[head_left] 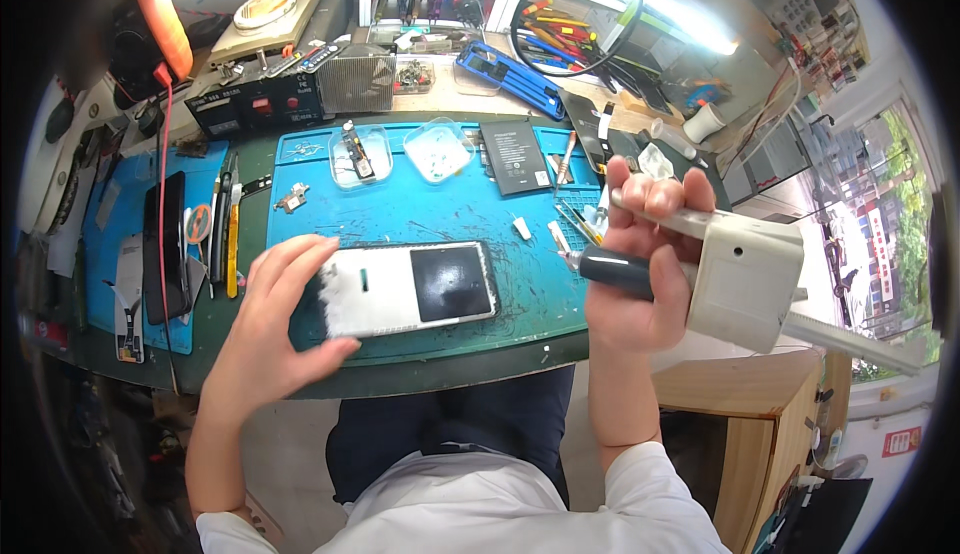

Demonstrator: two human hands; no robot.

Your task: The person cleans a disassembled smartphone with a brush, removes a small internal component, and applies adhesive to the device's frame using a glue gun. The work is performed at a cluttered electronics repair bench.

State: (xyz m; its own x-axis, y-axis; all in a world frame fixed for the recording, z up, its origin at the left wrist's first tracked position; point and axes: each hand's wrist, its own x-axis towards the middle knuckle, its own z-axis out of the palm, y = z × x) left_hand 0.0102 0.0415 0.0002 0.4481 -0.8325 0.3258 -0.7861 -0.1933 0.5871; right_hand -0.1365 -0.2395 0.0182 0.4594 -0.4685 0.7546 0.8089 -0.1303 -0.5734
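A phone body (400,289) lies flat on the blue work mat, its ragged white left part beside a dark rectangular panel at the right. Around its left end my left hand (275,319) hovers open, thumb and fingers spread; whether a fingertip touches the edge I cannot tell. My right hand (645,294) is closed on an off-white glue dispensing gun (745,279), raised over the mat's right side. A dark glue tube (615,269) sticks out of the gun toward the left, and its ridged plunger rod (860,344) juts out to the right.
Behind the phone stand two clear plastic tubs (438,151) with small parts and a black flat battery (515,157). On the left lie a dark phone (168,244) and a yellow-handled knife (233,244). A blue tool case (512,78) lies at the back.
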